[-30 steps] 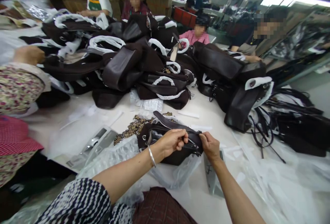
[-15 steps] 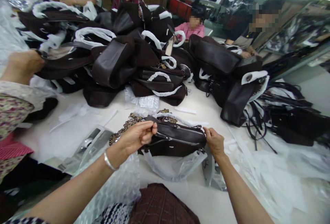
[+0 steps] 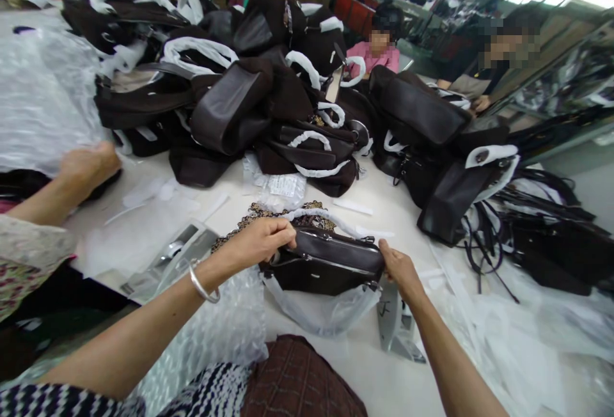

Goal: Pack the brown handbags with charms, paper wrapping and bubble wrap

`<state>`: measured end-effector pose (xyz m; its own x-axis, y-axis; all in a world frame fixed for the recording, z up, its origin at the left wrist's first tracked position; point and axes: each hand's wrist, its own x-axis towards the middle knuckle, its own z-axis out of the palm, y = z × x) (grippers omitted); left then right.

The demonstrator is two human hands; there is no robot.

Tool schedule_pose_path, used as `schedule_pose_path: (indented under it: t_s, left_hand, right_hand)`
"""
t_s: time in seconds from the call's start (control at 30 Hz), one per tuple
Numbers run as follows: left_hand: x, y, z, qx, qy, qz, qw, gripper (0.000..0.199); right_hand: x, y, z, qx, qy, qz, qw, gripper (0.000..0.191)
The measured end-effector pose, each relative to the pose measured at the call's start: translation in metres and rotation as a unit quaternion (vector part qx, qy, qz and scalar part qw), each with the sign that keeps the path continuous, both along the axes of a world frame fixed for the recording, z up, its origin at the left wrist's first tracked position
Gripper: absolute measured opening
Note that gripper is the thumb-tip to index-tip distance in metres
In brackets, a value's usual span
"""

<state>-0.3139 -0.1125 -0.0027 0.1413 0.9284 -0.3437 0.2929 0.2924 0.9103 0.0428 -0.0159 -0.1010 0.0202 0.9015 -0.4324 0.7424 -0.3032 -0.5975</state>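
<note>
A small dark brown handbag [image 3: 336, 273] sits upright on the table in front of me, its top zippers showing. One handle [image 3: 321, 314], wrapped in clear plastic, droops toward me, and a white-wrapped handle [image 3: 330, 217] stands behind. My left hand [image 3: 268, 239], with a silver bangle on the wrist, is closed at the bag's upper left edge; its fingertips partly hide what they pinch. My right hand [image 3: 397, 265] pinches the bag's right end between thumb and fingers. A patterned chain or strap [image 3: 249, 215] lies behind my left hand.
Dark bags with white-wrapped handles [image 3: 230, 103] are heaped across the table's back; more bags [image 3: 444, 193] lie at right. Bubble wrap [image 3: 225, 314] is under my left forearm. A co-worker's hand [image 3: 91, 164] is at left beside plastic wrap [image 3: 43, 97]. Plastic sheets [image 3: 508, 340] lie at right.
My left hand has shifted slightly right along the bag's top; my right hand keeps its grip. The co-worker's hand at left has moved down and right, with plastic wrap now beside it.
</note>
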Motion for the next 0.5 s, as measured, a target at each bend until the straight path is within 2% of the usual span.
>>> schedule_pose_path:
  t_s: [0.1, 0.17, 0.27, 0.4, 0.5]
  left_hand:
    - [-0.003, 0.004, 0.009, 0.061, 0.079, -0.02, 0.995, 0.026]
    - [-0.005, 0.007, 0.012, 0.078, 0.102, -0.031, 0.991, 0.028]
    - [-0.007, 0.009, 0.011, 0.078, 0.133, -0.055, 0.987, 0.029]
    - [-0.009, 0.009, 0.009, 0.102, 0.219, -0.071, 0.968, 0.029]
    - [-0.01, 0.008, 0.007, 0.116, 0.217, -0.064, 0.967, 0.031]
  right_hand:
    - [-0.003, -0.015, 0.008, -0.01, 0.099, -0.062, 0.993, 0.053]
    - [-0.003, -0.023, 0.014, -0.032, 0.196, -0.068, 0.978, 0.047]
    - [0.001, -0.029, 0.017, -0.06, 0.295, -0.068, 0.951, 0.053]
    - [0.005, -0.028, 0.008, -0.058, 0.285, -0.125, 0.949, 0.044]
    - [0.003, -0.028, 0.0, -0.073, 0.281, -0.118, 0.95, 0.04]
